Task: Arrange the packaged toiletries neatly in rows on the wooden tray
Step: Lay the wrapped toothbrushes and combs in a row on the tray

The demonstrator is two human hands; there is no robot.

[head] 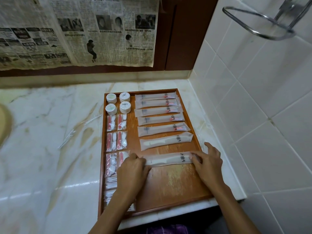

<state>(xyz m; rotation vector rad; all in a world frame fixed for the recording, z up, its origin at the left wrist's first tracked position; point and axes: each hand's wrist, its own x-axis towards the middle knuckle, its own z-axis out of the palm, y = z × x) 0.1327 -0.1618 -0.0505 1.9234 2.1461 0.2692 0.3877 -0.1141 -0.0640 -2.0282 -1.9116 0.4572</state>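
Observation:
A wooden tray [175,181] lies on the marble counter. Down its right side runs a column of several long frosted packets [160,119], the lower ones holding white combs. The nearest comb packet [168,159] lies crosswise; my left hand [133,168] pinches its left end and my right hand [208,162] holds its right end with fingertips curled on it. At the tray's top left stand small round white boxes [118,103]. Below them sit two columns of clear sachets with red and white contents [116,132], then cotton swab packs [110,184], partly hidden by my left forearm.
The tray sits in the counter's right corner against a white tiled wall [261,98]. Newspaper [76,31] covers the back wall. A chrome ring holder [263,22] juts out above. Clear wrappers [70,134] lie on the marble [42,149] left of the tray. A basin rim [5,125] shows far left.

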